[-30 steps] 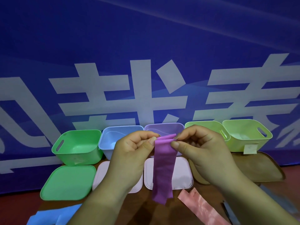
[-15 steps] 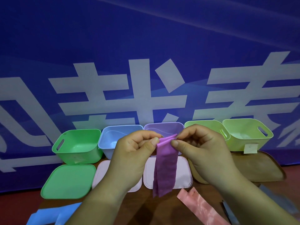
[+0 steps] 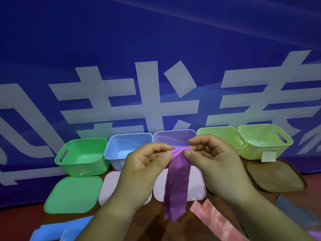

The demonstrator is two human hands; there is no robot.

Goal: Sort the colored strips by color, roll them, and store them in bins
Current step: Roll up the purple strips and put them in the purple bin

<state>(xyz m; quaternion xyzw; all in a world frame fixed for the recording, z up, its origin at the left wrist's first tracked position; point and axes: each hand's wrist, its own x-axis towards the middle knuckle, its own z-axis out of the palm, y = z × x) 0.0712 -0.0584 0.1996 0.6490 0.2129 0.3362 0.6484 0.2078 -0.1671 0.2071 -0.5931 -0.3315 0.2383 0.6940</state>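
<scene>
A purple strip hangs folded in the air in front of me. My left hand and my right hand both pinch its top end between thumb and fingers. Behind the hands stands a row of bins: green, blue, purple and two yellow-green ones. A pink strip lies on the table at the lower right. A blue strip lies at the lower left.
Lids lie flat before the bins: a green lid, two pale pink lids and a brown lid. A grey strip lies at the right. A blue banner with white characters closes off the back.
The hanging purple strip has grown shorter as both hands worked its top end. Its lower end has risen a little. The hands stay in the same place.
</scene>
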